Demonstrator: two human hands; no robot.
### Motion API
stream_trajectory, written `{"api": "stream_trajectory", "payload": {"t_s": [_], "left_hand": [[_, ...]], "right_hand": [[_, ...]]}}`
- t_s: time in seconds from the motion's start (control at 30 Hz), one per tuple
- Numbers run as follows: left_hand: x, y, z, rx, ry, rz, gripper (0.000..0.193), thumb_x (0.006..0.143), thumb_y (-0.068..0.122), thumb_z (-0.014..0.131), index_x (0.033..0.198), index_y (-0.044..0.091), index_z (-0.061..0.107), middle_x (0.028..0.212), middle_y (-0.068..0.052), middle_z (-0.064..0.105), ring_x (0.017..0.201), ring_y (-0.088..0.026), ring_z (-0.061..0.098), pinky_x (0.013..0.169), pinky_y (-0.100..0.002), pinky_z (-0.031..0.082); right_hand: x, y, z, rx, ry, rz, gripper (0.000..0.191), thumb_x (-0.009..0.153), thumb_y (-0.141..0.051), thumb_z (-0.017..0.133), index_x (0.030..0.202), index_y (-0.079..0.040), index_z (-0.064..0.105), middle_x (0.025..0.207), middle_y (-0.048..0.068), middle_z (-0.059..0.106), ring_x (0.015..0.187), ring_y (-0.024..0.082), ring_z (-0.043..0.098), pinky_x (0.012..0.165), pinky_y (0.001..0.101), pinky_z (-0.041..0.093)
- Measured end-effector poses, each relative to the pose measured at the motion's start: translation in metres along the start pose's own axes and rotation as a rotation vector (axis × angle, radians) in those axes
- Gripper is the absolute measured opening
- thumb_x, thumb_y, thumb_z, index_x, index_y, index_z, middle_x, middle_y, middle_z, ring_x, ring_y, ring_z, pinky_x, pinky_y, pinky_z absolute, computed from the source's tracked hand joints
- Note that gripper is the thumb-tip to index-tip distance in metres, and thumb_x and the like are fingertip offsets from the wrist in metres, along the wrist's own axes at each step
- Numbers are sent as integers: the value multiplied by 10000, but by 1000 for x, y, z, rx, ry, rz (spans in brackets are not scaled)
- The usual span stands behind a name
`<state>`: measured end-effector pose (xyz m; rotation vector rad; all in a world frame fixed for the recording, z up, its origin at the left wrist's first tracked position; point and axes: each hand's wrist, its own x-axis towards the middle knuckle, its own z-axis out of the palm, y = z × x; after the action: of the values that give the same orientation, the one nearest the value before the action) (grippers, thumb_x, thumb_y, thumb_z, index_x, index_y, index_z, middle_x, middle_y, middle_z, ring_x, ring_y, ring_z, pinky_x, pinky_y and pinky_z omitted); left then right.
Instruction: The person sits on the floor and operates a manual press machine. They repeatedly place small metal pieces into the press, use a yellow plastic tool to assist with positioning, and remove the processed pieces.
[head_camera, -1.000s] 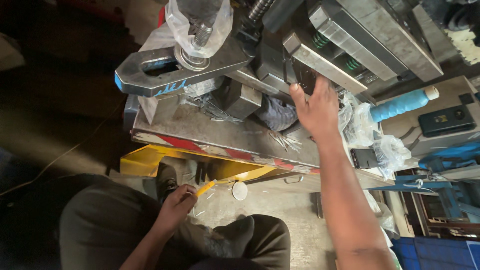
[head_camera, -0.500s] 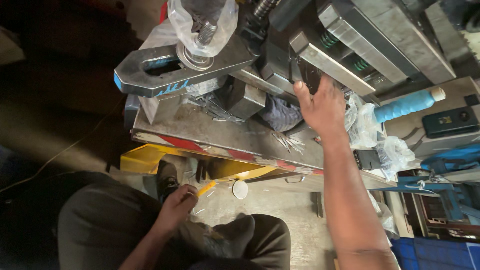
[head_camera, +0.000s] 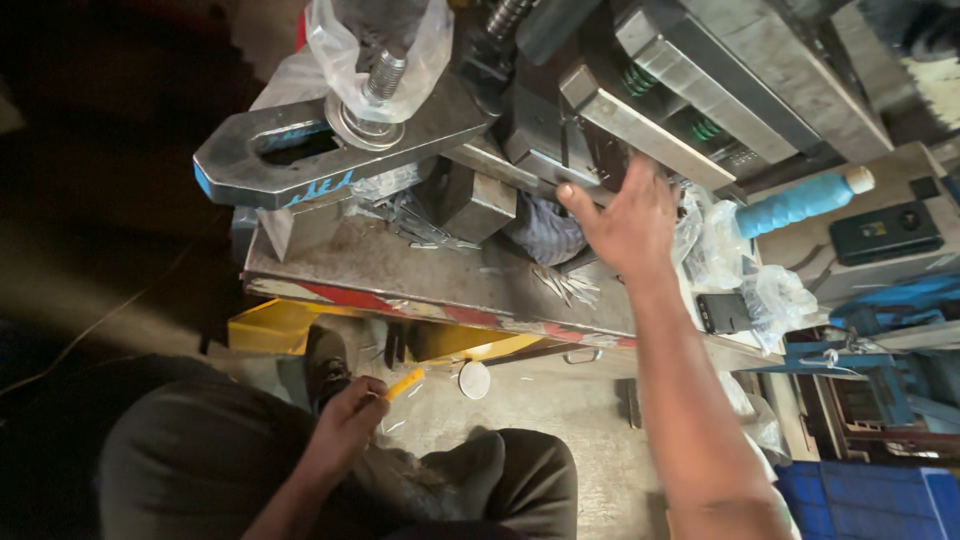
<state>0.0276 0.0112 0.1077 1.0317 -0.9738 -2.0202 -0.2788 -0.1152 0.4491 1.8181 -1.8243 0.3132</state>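
Note:
My right hand is stretched up to the steel machine block, fingers spread, fingertips touching its lower edge and holding nothing. A crumpled blue-grey cloth lies just left of that hand. Down by my knees, my left hand is closed on a small yellow-handled tool. A heavy slotted steel clamp bar with a threaded bolt through it lies across the top of the metal bed. Thin metal slivers are scattered on the bed.
A plastic bag wraps the bolt's top. At the right lie a blue-wrapped roll, clear bags, a small black device and a black box. Below sit a yellow frame, a white disc and a blue crate.
My right hand has slid a little along the block's lower edge and spread its fingers wider. My left hand still grips the yellow-handled tool near my knees.

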Motion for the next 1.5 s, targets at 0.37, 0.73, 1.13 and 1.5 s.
{"api": "stream_trajectory", "payload": {"t_s": [0.37, 0.73, 1.13, 1.5], "left_hand": [[3, -12, -10, -71, -28, 50, 135, 895, 111, 664, 1020, 59, 667, 708, 32, 531, 616, -71, 465, 516, -260, 352], [-5, 2, -4, -10, -8, 157, 57, 890, 91, 652, 927, 50, 663, 715, 25, 551, 651, -71, 507, 576, -249, 411], [-20, 25, 8, 156, 42, 194, 103, 863, 119, 622, 936, 80, 684, 611, -3, 562, 517, -92, 498, 467, -281, 396], [-66, 32, 27, 286, 80, 113, 132, 898, 175, 656, 935, 80, 739, 602, -14, 532, 505, -109, 456, 451, -297, 358]], "right_hand": [[13, 26, 10, 167, -169, 146, 877, 973, -631, 596, 1547, 2, 399, 1393, 345, 571, 1253, 536, 552, 1052, 575, 422], [1, 15, 2, 216, -110, 119, 793, 973, -613, 604, 1495, -33, 466, 1317, 252, 653, 1185, 477, 625, 1025, 565, 462], [-47, -16, -44, 284, 260, -83, 692, 957, -377, 756, 1458, 25, 497, 1408, 256, 605, 1302, 458, 567, 1158, 557, 388], [-322, -125, -17, 1019, -258, 76, 383, 856, -150, 756, 1217, -56, 668, 1195, 138, 708, 1126, 308, 678, 969, 403, 534]]}}
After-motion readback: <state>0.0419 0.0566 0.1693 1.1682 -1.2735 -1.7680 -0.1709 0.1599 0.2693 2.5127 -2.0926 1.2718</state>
